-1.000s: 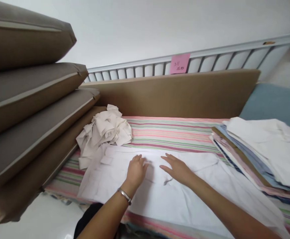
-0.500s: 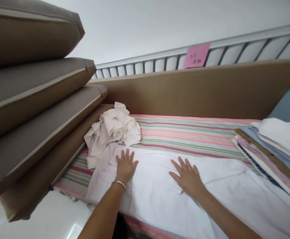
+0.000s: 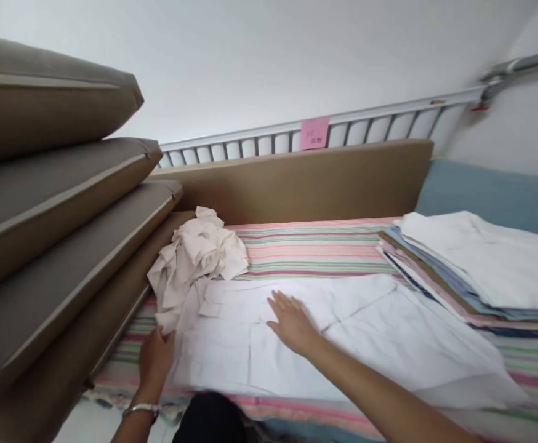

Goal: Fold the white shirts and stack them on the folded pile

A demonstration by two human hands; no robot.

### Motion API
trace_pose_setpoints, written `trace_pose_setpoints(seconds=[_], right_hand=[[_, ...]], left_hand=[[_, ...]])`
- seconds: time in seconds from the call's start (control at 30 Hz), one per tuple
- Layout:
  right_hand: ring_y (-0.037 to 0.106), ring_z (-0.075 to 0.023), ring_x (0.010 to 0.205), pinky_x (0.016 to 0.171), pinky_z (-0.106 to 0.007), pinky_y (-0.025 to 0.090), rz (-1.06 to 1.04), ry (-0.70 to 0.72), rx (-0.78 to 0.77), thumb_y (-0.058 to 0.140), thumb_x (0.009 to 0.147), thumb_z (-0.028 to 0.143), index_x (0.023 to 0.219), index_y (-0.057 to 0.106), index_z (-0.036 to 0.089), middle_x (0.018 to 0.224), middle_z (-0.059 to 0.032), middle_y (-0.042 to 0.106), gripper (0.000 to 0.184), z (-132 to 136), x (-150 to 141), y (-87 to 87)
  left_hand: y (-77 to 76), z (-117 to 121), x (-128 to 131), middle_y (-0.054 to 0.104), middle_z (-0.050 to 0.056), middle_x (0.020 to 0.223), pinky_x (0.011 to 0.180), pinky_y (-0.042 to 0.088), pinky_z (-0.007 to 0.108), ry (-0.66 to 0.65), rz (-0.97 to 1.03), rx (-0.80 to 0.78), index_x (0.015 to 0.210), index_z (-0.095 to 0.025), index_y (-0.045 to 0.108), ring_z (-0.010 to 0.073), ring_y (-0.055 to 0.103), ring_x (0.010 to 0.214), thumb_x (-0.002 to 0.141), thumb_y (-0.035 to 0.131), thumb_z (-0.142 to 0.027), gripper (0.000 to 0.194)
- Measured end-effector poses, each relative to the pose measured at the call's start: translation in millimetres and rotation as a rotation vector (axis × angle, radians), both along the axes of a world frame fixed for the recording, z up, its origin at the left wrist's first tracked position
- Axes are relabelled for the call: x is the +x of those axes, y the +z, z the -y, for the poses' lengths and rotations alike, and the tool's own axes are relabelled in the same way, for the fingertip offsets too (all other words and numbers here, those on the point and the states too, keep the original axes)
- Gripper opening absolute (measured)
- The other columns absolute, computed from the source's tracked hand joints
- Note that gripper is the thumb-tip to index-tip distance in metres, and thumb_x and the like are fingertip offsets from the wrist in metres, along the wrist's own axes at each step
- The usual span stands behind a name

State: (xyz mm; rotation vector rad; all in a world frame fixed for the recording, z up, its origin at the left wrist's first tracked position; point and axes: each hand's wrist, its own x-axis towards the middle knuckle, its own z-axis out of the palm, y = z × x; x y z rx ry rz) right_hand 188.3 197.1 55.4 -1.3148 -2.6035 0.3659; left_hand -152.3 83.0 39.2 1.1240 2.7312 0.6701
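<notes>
A white garment (image 3: 292, 363) lies spread lengthwise on a striped sheet (image 3: 306, 246), creased and partly folded over itself. My right hand (image 3: 292, 323) rests flat on its middle, fingers stretched out. At the garment's left edge, my left hand (image 3: 156, 357), with a bracelet at the wrist, has curled fingers that appear closed on the cloth; the fingertips are partly hidden. Just beyond that hand is a crumpled heap of off-white cloth (image 3: 199, 246), touching the garment's left end.
Brown-grey cushions (image 3: 66, 203) are stacked high on the left. Folded clothes (image 3: 481, 258) in several colours lie at the right. Behind the sheet stand a brown panel (image 3: 297, 184) and a white radiator (image 3: 250, 146) with a pink note (image 3: 314, 133).
My left hand has come off the garment's top, moving left and nearer me to its edge, and its fingers have curled. My right hand stays flat on the cloth. The view has shifted right.
</notes>
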Motion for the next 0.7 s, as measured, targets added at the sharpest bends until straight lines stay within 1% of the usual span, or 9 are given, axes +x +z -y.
trace_pose_setpoints(seconds=[0.07, 0.17, 0.27, 0.3, 0.37, 0.47, 0.57, 0.63, 0.7], right_hand=[[0.013, -0.0231, 0.138, 0.111, -0.045, 0.009, -0.048, 0.025, -0.022, 0.039, 0.087, 0.043, 0.139, 0.032, 0.015, 0.148, -0.0116, 0.020, 0.060, 11, -28, -4.8], [0.015, -0.0246, 0.137, 0.111, -0.047, 0.010, -0.055, 0.017, -0.065, 0.036, 0.087, 0.050, 0.139, 0.033, 0.016, 0.148, -0.0116, 0.023, 0.062, 24, -54, -22.3], [0.015, -0.0239, 0.137, 0.111, -0.046, 0.007, -0.062, 0.016, -0.029, 0.031, 0.089, 0.052, 0.139, 0.033, 0.015, 0.147, -0.0110, 0.024, 0.062, 32, -61, -39.8], [0.014, -0.0232, 0.137, 0.112, -0.046, 0.007, -0.067, 0.017, -0.010, 0.030, 0.089, 0.052, 0.139, 0.032, 0.015, 0.148, -0.0108, 0.023, 0.063, 33, -60, -43.6], [0.013, -0.0223, 0.138, 0.112, -0.045, 0.006, -0.072, 0.018, 0.008, 0.029, 0.089, 0.052, 0.139, 0.032, 0.015, 0.148, -0.0104, 0.023, 0.062, 35, -58, -47.0], [0.013, -0.0226, 0.138, 0.112, -0.045, 0.008, -0.066, 0.013, -0.020, 0.031, 0.089, 0.051, 0.139, 0.032, 0.016, 0.148, -0.0101, 0.023, 0.061, 34, -57, -43.8], [0.016, -0.0241, 0.137, 0.111, -0.046, 0.011, -0.088, 0.001, -0.110, 0.033, 0.089, 0.050, 0.137, 0.036, 0.016, 0.147, -0.0111, 0.026, 0.059, 29, -60, -34.6], [0.022, -0.0242, 0.136, 0.110, -0.044, 0.016, -0.162, -0.033, -0.191, 0.032, 0.089, 0.050, 0.136, 0.038, 0.015, 0.145, -0.0126, 0.030, 0.059, 25, -65, -26.7], [0.027, -0.0224, 0.134, 0.109, -0.040, 0.020, -0.310, -0.087, -0.301, 0.030, 0.089, 0.051, 0.136, 0.038, 0.014, 0.144, -0.0132, 0.033, 0.060, 19, -69, -18.5]], left_hand=[[-1.1, 6, -10, 0.062, 0.019, 0.106, 0.085, 0.041, 0.037, -0.029, 0.021, -0.018, 0.104, -0.012, 0.055, 0.0319, 0.057, 0.103, 0.079, 0.044, -0.043, 0.042], [-2.0, 1, -13, 0.067, 0.014, 0.090, 0.073, 0.044, 0.037, -0.075, 0.108, -0.063, 0.083, -0.017, 0.057, 0.0312, 0.062, 0.086, 0.074, 0.047, -0.051, 0.036], [-2.5, -11, -11, 0.066, 0.010, 0.071, 0.069, 0.043, 0.038, -0.133, 0.224, -0.067, 0.069, -0.018, 0.056, 0.0323, 0.063, 0.076, 0.067, 0.056, -0.054, 0.036], [-2.4, -14, -10, 0.065, 0.009, 0.068, 0.069, 0.044, 0.039, -0.146, 0.271, -0.048, 0.068, -0.017, 0.057, 0.0326, 0.062, 0.076, 0.065, 0.059, -0.051, 0.034], [-1.6, -19, -7, 0.066, 0.008, 0.069, 0.070, 0.045, 0.037, -0.168, 0.356, -0.007, 0.070, -0.015, 0.059, 0.0311, 0.063, 0.076, 0.064, 0.064, -0.044, 0.029], [1.9, -21, -2, 0.070, 0.007, 0.078, 0.069, 0.049, 0.031, -0.196, 0.554, 0.051, 0.083, -0.014, 0.062, 0.0232, 0.065, 0.076, 0.069, 0.062, -0.031, 0.023], [11.8, -21, 4, 0.071, 0.006, 0.083, 0.069, 0.051, 0.029, -0.196, 0.881, 0.130, 0.092, -0.014, 0.062, 0.0192, 0.066, 0.074, 0.070, 0.062, -0.024, 0.024], [25.8, -23, 11, 0.071, 0.006, 0.083, 0.071, 0.052, 0.030, -0.208, 0.983, 0.172, 0.095, -0.015, 0.062, 0.0195, 0.066, 0.076, 0.070, 0.063, -0.023, 0.027], [47.9, -30, 25, 0.071, 0.007, 0.082, 0.072, 0.051, 0.032, -0.254, 0.972, 0.197, 0.099, -0.015, 0.060, 0.0211, 0.066, 0.078, 0.069, 0.063, -0.025, 0.031]])
